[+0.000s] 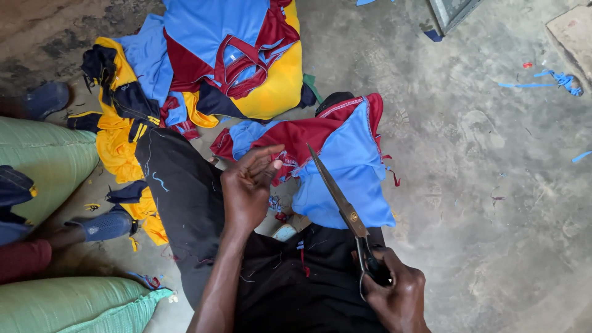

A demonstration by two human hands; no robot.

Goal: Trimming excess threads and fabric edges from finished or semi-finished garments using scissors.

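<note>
grip: right hand (398, 296) closed through the handles of the scissors (345, 206), blades together, tip up at the garment
left hand (250, 185): pinching the maroon edge of the blue and maroon garment (345, 166)
garment: draped over the knee, above the black trousers (185, 191)
beyond: pile of blue, yellow and maroon clothes (203, 61) on the concrete floor (493, 185)

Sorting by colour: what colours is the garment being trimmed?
The garment is light blue with maroon panels, head view.
</note>
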